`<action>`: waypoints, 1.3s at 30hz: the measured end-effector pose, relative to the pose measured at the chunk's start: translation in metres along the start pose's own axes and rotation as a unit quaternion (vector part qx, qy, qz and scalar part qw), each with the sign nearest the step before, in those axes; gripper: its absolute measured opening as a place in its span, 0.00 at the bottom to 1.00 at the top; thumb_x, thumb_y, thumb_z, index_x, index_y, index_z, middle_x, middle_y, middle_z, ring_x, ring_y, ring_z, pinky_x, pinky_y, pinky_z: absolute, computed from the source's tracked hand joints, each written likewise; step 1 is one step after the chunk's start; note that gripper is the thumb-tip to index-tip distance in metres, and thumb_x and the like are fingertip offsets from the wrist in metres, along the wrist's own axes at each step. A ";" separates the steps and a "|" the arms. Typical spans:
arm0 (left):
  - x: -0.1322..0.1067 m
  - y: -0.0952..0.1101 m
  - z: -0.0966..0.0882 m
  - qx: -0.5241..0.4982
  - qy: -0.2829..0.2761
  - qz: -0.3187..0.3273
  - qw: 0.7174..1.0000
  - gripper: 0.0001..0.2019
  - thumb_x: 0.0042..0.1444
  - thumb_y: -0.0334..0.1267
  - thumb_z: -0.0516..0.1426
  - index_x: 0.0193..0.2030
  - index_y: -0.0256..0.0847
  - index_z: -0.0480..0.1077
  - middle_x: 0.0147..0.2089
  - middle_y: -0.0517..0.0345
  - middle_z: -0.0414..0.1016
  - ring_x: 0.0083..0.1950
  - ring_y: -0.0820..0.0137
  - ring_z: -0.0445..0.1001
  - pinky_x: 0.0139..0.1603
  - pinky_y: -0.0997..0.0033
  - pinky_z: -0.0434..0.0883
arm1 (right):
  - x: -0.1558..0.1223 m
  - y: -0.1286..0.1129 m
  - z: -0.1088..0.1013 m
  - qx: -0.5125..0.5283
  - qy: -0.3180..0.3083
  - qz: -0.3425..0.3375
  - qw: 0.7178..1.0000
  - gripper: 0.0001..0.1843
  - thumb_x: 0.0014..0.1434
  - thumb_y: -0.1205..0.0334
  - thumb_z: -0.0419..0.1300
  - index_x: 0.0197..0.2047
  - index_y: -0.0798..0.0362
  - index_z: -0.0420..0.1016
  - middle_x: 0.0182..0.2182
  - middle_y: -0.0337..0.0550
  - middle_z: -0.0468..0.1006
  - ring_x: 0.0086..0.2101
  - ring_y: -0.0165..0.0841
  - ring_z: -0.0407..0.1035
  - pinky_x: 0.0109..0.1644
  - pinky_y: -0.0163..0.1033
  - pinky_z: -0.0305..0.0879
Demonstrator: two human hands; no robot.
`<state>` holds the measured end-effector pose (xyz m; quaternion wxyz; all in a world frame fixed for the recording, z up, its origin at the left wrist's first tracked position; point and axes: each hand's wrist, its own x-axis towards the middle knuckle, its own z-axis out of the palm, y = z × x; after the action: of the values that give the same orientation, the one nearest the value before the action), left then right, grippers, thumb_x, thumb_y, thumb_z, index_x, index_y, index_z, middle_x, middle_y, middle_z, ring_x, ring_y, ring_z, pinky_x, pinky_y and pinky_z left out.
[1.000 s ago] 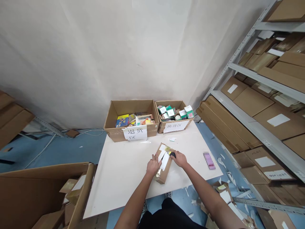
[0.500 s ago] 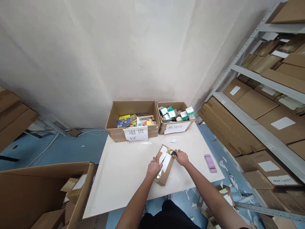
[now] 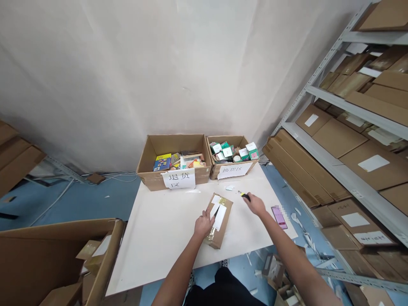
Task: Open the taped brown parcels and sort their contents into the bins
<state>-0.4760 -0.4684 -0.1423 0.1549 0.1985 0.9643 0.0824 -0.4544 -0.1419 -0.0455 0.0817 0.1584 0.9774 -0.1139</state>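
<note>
A small brown cardboard parcel [image 3: 219,222] with white labels and shiny tape lies on the white table [image 3: 165,229]. My left hand [image 3: 204,224] presses on the parcel's left edge, fingers curled against it. My right hand [image 3: 254,204] is off to the right of the parcel, closed around a small yellow-and-black cutter [image 3: 244,195] whose tip points away from me.
Two open cartons stand at the table's far edge: the left carton [image 3: 174,161] holds colourful boxes, the right carton [image 3: 231,158] green-and-white ones. A pink phone [image 3: 279,216] lies near the right edge. Shelves of cartons [image 3: 344,140] rise at right; a large open box [image 3: 60,255] sits at left.
My right hand has lifted off the parcel's far end and moved to the right with the cutter. My left hand has stayed on the parcel.
</note>
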 end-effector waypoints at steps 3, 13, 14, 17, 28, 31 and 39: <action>0.000 -0.003 -0.003 -0.004 0.000 0.005 1.000 0.30 0.74 0.49 0.40 0.76 0.36 0.55 0.60 0.36 0.73 0.50 0.56 0.81 0.48 0.60 0.75 | -0.014 -0.034 0.030 0.041 -0.045 -0.056 0.997 0.18 0.73 0.43 0.51 0.52 0.46 0.73 0.45 0.46 0.83 0.43 0.40 0.76 0.42 0.38 0.58; -0.003 -0.001 -0.008 -0.018 -0.004 0.002 1.000 0.30 0.74 0.50 0.41 0.76 0.38 0.55 0.62 0.39 0.73 0.52 0.56 0.81 0.49 0.61 0.75 | 0.000 -0.071 0.065 0.035 -0.072 -0.085 0.993 0.18 0.71 0.45 0.55 0.57 0.44 0.73 0.49 0.47 0.81 0.46 0.43 0.76 0.49 0.41 0.61; -0.003 0.001 -0.007 -0.019 -0.001 0.001 1.000 0.30 0.74 0.50 0.42 0.76 0.38 0.55 0.62 0.38 0.73 0.52 0.56 0.81 0.48 0.61 0.75 | 0.002 -0.073 0.066 0.022 -0.069 -0.084 0.994 0.18 0.71 0.45 0.55 0.57 0.44 0.73 0.50 0.48 0.80 0.46 0.43 0.76 0.50 0.41 0.61; -0.004 0.001 -0.007 -0.021 0.000 -0.011 1.000 0.30 0.74 0.49 0.42 0.76 0.36 0.55 0.60 0.38 0.74 0.52 0.55 0.81 0.48 0.61 0.75 | 0.008 -0.063 0.061 -0.008 -0.059 -0.042 0.997 0.19 0.73 0.45 0.53 0.57 0.46 0.71 0.51 0.53 0.79 0.46 0.45 0.77 0.49 0.43 0.62; -0.011 0.021 0.001 -0.040 0.009 -0.040 0.998 0.34 0.72 0.55 0.44 0.77 0.36 0.53 0.62 0.36 0.71 0.51 0.55 0.80 0.46 0.61 0.74 | -0.002 -0.001 0.046 0.200 0.032 0.075 0.976 0.23 0.71 0.38 0.48 0.50 0.46 0.70 0.34 0.43 0.82 0.36 0.42 0.77 0.38 0.39 0.63; -0.014 0.033 0.003 -0.067 0.007 -0.075 0.995 0.37 0.70 0.58 0.47 0.78 0.40 0.50 0.64 0.37 0.68 0.51 0.55 0.79 0.46 0.61 0.74 | -0.032 -0.026 0.100 0.302 0.022 0.143 0.942 0.25 0.59 0.33 0.61 0.42 0.47 0.70 0.36 0.44 0.82 0.37 0.42 0.77 0.38 0.39 0.67; -0.007 0.029 -0.020 -0.097 -0.052 -0.049 0.993 0.37 0.70 0.57 0.46 0.79 0.38 0.49 0.58 0.38 0.76 0.53 0.52 0.79 0.51 0.59 0.71 | -0.048 -0.056 0.173 0.459 0.002 0.218 0.861 0.31 0.44 0.42 0.75 0.42 0.47 0.66 0.45 0.47 0.84 0.45 0.44 0.80 0.44 0.41 0.76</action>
<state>-0.4659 -0.4467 -0.1151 0.2270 0.1393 0.9509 0.1574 -0.4070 -0.2510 -0.1913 0.0202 0.3877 0.7551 -0.5283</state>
